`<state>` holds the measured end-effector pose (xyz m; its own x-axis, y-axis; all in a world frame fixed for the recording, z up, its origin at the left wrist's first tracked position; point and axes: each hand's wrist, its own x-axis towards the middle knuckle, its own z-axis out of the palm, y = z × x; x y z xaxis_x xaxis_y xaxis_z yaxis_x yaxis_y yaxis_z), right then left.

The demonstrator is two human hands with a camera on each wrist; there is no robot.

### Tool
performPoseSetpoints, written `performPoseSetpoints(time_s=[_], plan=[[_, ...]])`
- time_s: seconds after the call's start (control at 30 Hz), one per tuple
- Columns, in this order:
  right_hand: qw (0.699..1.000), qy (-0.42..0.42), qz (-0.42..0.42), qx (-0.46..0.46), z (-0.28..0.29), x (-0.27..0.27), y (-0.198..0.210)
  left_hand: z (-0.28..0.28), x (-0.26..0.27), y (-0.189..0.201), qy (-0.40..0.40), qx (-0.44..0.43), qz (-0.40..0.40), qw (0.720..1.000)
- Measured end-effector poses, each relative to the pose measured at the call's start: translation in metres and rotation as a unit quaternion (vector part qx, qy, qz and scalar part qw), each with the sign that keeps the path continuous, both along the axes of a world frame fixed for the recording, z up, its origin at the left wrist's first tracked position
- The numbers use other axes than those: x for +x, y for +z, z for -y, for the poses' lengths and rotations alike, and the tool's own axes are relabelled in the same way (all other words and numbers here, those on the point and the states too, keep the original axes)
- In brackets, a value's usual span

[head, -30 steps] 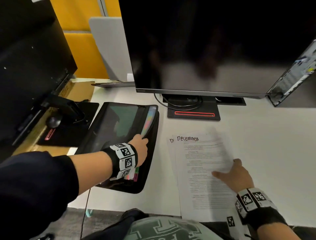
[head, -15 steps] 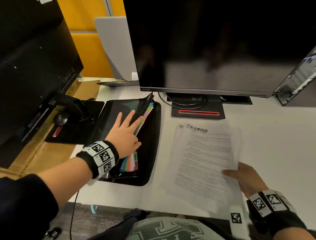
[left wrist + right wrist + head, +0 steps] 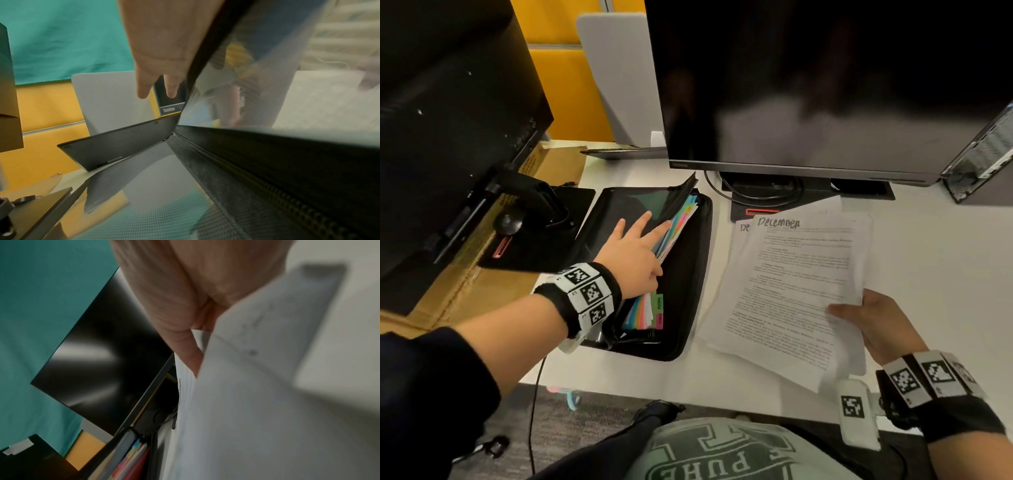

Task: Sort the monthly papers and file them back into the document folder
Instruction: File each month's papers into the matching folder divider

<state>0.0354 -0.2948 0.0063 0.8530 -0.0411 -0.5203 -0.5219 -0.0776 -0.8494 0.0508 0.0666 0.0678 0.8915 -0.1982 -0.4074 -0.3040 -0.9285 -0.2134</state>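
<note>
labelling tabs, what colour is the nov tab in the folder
Green NOV tab, clearest in the head view.

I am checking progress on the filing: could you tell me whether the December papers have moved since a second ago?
Yes. The December papers, held by the right hand, have come up off the desk, their top edge now nearer the monitor base.

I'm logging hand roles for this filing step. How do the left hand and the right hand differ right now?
The left hand lies with spread, straight fingers on the folder, holding its dividers apart; the right hand pinches the December papers at their right edge, thumb on top. The left hand is over the folder; the right hand is at the desk's near edge. Both wear marker-printed wristbands.
</note>
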Motion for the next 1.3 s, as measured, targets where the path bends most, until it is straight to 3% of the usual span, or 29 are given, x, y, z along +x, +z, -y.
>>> performPoseSetpoints(time_s=[0.2,0.37,0.5,0.7,0.8,0.87,1.1,1.3], plan=[[0.998,-0.005,-0.009,-0.061,0.004,-0.003,-0.012,-0.008,0.000,0.000,-0.070,0.039,-0.001,0.997],[0.984,0.039,-0.020,-0.171,0.003,-0.003,-0.025,-0.004,0.000,-0.001,-0.154,0.089,-0.003,0.984],[0.977,0.041,-0.038,-0.207,-0.002,-0.004,-0.034,0.013,-0.007,-0.010,-0.255,0.140,-0.021,0.956],[0.973,0.039,-0.042,-0.224,-0.004,-0.002,-0.037,0.024,-0.007,-0.026,-0.402,0.190,-0.091,0.891],[0.972,0.045,-0.038,-0.227,-0.004,-0.003,-0.038,0.030,-0.011,-0.033,-0.416,0.222,-0.124,0.873],[0.973,0.042,-0.034,-0.226,-0.004,-0.005,-0.038,0.036,-0.013,-0.032,-0.407,0.225,-0.136,0.875],[0.980,0.030,-0.023,-0.197,-0.001,-0.007,-0.043,0.038,-0.011,-0.035,-0.430,0.254,-0.132,0.856],[0.989,0.011,-0.028,-0.148,0.006,-0.009,-0.051,0.024,-0.004,-0.023,-0.431,0.218,-0.143,0.864]])
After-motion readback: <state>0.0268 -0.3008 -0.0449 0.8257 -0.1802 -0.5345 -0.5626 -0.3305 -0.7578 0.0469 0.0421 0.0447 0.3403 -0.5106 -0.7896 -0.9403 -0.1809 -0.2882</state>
